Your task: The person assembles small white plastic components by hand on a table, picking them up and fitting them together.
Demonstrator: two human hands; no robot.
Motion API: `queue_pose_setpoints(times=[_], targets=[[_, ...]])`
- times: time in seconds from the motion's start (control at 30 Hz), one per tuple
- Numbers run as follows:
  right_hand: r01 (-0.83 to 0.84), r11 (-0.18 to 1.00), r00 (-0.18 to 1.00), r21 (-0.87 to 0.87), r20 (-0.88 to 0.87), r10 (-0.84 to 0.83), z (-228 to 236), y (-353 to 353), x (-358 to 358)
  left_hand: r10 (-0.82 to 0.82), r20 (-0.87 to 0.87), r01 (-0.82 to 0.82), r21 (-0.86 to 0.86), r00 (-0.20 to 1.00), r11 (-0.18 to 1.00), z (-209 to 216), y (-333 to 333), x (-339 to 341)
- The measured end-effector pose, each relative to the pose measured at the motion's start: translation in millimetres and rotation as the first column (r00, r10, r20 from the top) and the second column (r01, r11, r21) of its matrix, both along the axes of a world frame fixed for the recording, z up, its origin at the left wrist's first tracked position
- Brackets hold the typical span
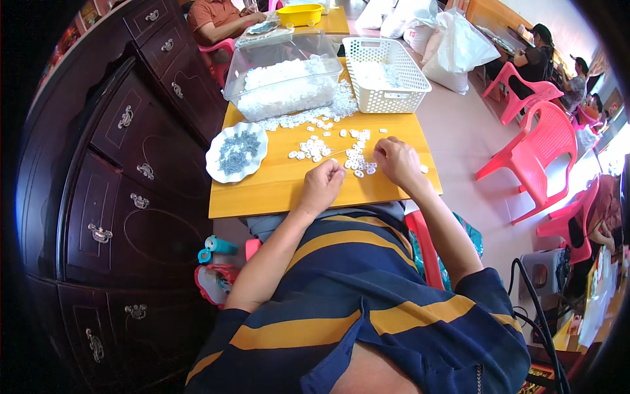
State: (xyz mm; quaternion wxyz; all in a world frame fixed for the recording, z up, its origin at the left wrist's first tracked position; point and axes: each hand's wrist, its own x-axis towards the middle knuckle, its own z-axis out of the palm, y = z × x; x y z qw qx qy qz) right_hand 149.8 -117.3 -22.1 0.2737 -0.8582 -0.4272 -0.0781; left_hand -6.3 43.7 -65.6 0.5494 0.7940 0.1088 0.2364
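Observation:
At the near edge of the wooden table, my left hand is closed, fingers curled together. A thin pale stick-like piece shows just beyond it; I cannot tell whether the hand holds it. My right hand is closed in a pinch over the right side of the table; what its fingertips hold, if anything, is hidden. Between the hands lies a cluster of small white oval pieces with holes. Another loose group of white pieces lies beyond my left hand. To the left, a white scalloped plate holds many small grey pieces.
A clear plastic bin heaped with white pieces and a white perforated basket stand at the table's far side. Dark wooden cabinets line the left. Pink plastic chairs and white sacks are to the right. Other people sit farther off.

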Motion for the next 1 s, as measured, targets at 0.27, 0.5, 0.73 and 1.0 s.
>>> queue_pose_setpoints(times=[0.27,0.5,0.73,1.0], targets=[[-0.008,0.999,1.000,-0.043,-0.002,0.008,-19.7,11.7,7.7,-0.024,-0.024,0.024,-0.005,0.999,1.000,-5.1,5.4,-1.0],[-0.003,1.000,1.000,-0.027,-0.021,0.003,-22.5,7.1,6.4,-0.033,0.010,0.033,-0.024,0.999,0.999,-9.0,4.8,-2.7],[-0.078,0.995,0.995,0.067,-0.055,0.082,-17.0,-4.4,7.2,-0.025,0.003,0.025,-0.037,1.000,0.999,-7.4,5.8,-0.7],[-0.086,0.996,0.990,0.016,-0.113,0.087,-17.6,-7.8,0.5,-0.034,-0.006,0.034,-0.014,0.999,0.999,-9.2,4.7,0.6]])
